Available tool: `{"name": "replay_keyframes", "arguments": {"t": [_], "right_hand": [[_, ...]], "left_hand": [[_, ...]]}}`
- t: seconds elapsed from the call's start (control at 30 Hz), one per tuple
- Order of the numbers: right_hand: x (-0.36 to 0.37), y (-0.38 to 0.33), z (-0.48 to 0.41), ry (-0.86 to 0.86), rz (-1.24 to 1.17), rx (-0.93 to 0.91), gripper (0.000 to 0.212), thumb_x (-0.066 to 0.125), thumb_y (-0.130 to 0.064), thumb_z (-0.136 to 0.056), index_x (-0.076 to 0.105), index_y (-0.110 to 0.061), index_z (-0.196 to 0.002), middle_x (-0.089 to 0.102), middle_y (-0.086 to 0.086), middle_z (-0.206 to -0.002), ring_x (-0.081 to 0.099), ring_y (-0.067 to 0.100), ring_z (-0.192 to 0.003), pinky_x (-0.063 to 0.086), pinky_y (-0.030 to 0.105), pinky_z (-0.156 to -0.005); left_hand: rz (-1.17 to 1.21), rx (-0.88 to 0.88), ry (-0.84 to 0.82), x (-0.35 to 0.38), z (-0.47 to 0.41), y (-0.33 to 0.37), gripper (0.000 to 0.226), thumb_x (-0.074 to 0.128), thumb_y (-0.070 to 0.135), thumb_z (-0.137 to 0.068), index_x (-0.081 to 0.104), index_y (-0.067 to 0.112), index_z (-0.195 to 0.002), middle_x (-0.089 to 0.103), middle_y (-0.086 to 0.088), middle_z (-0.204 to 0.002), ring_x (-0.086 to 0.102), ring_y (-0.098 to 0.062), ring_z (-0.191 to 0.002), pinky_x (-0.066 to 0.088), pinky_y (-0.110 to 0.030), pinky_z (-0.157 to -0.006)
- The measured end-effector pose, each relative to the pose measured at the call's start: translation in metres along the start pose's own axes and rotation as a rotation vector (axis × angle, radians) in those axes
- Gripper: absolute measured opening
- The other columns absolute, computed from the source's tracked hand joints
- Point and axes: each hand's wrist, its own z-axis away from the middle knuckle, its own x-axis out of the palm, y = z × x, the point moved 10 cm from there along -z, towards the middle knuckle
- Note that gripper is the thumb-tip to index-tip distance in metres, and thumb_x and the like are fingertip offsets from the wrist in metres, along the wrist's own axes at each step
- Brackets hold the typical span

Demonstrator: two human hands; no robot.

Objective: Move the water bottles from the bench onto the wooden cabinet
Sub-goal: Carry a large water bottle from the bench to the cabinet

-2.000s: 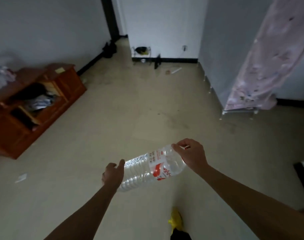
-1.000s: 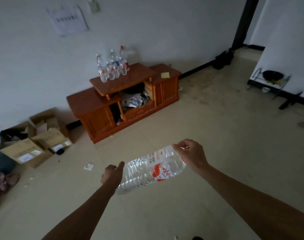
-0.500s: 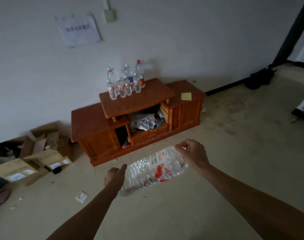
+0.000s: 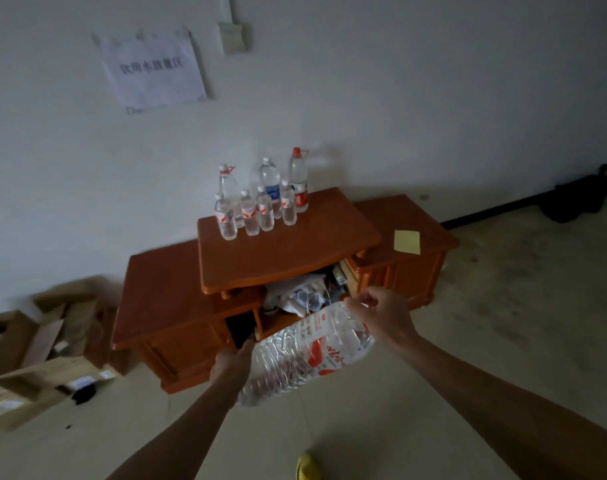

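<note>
Clear water bottle (image 4: 309,358) tilted, right hand (image 4: 381,317) fingers (image 4: 362,301) clamped on its neck, left hand (image 4: 231,367) fingers cupping its base

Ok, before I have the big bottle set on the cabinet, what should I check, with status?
1. Grip on big bottle: ok, right hand at neck end, left hand at base.
2. Bare space on cabinet top: ok, in front of the standing bottles.
3. Standing bottles upright: ok.
4. Big bottle upright: not ok, tilted on its side.
5. Cap closed: cannot tell, hidden by the right hand.
</note>
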Motion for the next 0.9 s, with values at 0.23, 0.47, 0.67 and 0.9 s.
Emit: {"name": "replay_keyframes", "arguments": {"t": [0.23, 0.47, 0.67, 0.9], "right_hand": [[-0.027, -0.01, -0.183, 0.098, 0.053, 0.013, 0.024, 0.066, -0.043, -0.084, 0.066, -0.02, -0.087, 0.064, -0.008, -0.083, 0.058, 0.002, -0.075, 0.037, 0.019, -0.058], [-0.03, 0.015, -0.336, 0.085, 0.062, 0.026, 0.025, 0.065, -0.045, -0.084, 0.065, -0.021, -0.087, 0.064, -0.005, -0.086, 0.06, 0.008, -0.08, 0.051, 0.028, -0.068], [-0.022, 0.059, -0.465, 0.042, 0.065, 0.013, 0.026, 0.064, -0.048, -0.081, 0.065, -0.022, -0.084, 0.063, -0.006, -0.085, 0.06, 0.008, -0.079, 0.052, 0.029, -0.068], [-0.022, 0.076, -0.645, -0.039, 0.108, -0.048, 0.028, 0.065, -0.043, -0.085, 0.067, -0.017, -0.095, 0.063, -0.004, -0.092, 0.06, 0.006, -0.078, 0.049, 0.024, -0.067]], "left_hand": [[-0.066, 0.09, -0.061, 0.044, -0.131, 0.156, 0.048, 0.049, 0.055, -0.09, 0.066, 0.01, -0.097, 0.067, -0.011, -0.094, 0.063, -0.035, -0.094, 0.05, -0.04, -0.089], [0.018, 0.023, -0.101, 0.101, -0.233, 0.241, 0.051, 0.054, 0.049, -0.091, 0.06, 0.006, -0.117, 0.061, -0.012, -0.104, 0.058, -0.03, -0.098, 0.047, -0.038, -0.089], [0.027, -0.048, -0.071, 0.158, -0.312, 0.301, 0.038, 0.052, 0.044, -0.094, 0.061, 0.009, -0.086, 0.063, -0.005, -0.071, 0.059, -0.02, -0.07, 0.05, -0.038, -0.085], [0.176, -0.158, -0.034, 0.234, -0.411, 0.377, 0.03, 0.058, 0.043, -0.091, 0.062, 0.013, -0.093, 0.065, -0.003, -0.079, 0.064, -0.024, -0.081, 0.051, -0.04, -0.088]]}}
